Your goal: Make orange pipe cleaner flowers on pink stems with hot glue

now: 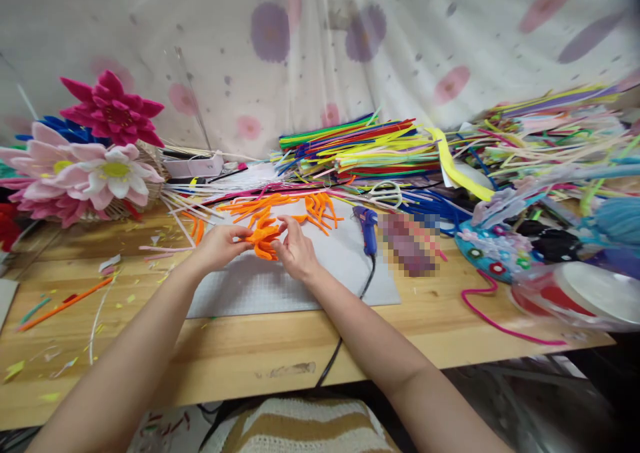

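One orange flower [263, 235] is pinched between left hand [223, 245] and right hand [299, 249], above the mat [280, 293].
At the near right corner of the table [240, 353], a clear tub [570, 296] shows red inside.

A pale, plank-grained wooden table [240, 353] carries a flat grey gridded mat [350, 286] at its middle, set back from the front edge. Bright orange fuzzy strips [320, 213] and a blue plastic glue gun [369, 231] lie on the mat. Multicoloured fuzzy stems [360, 149] are heaped along the table's far side. Toward the left end lie one straight orange fuzzy stem [65, 305] and small yellow scraps [15, 371]; by the right front corner, a curving magenta fuzzy strand [520, 335].
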Tool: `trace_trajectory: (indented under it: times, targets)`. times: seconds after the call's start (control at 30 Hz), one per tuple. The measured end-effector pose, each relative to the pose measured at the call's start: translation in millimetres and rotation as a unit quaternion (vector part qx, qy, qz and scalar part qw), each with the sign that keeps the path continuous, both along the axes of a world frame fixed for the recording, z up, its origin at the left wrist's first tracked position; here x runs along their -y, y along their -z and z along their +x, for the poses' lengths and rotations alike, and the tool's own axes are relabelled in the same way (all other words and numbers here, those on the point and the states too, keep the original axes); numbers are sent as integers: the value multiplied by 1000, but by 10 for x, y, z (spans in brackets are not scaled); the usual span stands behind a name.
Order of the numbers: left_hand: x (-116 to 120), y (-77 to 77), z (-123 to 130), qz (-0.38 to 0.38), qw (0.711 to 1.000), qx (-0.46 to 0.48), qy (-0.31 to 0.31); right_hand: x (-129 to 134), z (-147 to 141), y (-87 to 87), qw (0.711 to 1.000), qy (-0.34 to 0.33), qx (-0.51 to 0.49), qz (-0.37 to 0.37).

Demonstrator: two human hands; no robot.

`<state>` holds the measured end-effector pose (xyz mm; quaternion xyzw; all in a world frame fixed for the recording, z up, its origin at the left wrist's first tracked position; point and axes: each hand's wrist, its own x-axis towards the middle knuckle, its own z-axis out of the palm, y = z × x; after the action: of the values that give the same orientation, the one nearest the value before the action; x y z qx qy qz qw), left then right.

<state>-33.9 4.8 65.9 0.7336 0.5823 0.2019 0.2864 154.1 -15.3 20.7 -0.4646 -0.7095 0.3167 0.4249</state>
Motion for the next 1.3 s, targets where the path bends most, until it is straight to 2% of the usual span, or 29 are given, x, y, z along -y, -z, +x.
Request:
trace_trajectory:
  times: [0.2,0.43,0.67,0.87,0.97,1.07,1.17,1.3]
  targets:
    - [25,74,30,68,994,-80,-20,-98,-29,65,997,-29,-58,-45]
    - [40,77,63,46,994,-100,-16,-161,-37,155,984,-87,-152,-37]
    - [33,101,70,25,997,-67,34,-174,-27,189,978,-104,-169,-68]
    - [24,197,36,3,999,13,49,-214,-60,202,966,-63,-236,-85]
    - [28,211,19,-12,998,32,44,-209,-55,205,966,-72,-233,-88]
    - [29,211,3,-18,999,18,43,-174,-20,183,968,-108,-215,-78]
    - [31,209,-12,-32,998,4,58,-125,27,135,980,-135,-144,-12]
    - [41,194,-39,-101,990,50,84,-71,63,79,985,-146,-56,72]
